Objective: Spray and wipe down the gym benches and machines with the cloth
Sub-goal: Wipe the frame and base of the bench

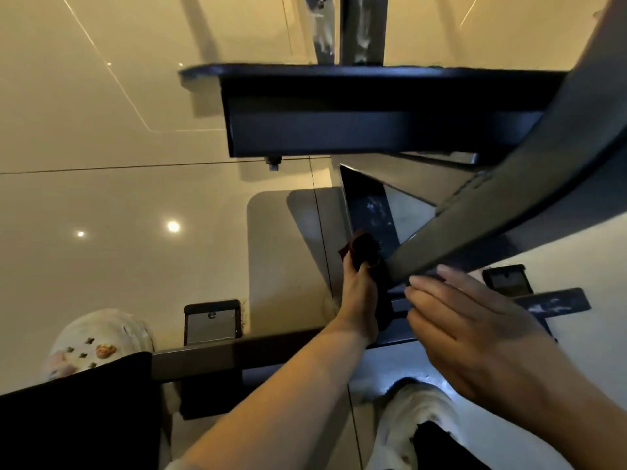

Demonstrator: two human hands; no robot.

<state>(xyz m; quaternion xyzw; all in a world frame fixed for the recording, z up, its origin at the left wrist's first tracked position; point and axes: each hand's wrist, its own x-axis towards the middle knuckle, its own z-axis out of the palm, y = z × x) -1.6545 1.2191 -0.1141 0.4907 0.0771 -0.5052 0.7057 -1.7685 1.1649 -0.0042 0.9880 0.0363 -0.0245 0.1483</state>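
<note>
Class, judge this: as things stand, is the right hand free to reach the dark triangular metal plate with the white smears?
Probably yes. The right hand is open and empty, near the dark triangular metal plate; only the slanted grey metal beam partly crosses above it.

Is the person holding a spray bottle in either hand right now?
No. The left hand grips only a dark cloth against the machine frame, and the right hand is open.

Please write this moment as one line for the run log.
left hand: holds cloth, wiping machine frame | right hand: open, near slanted bar | spray bottle: not visible
</note>
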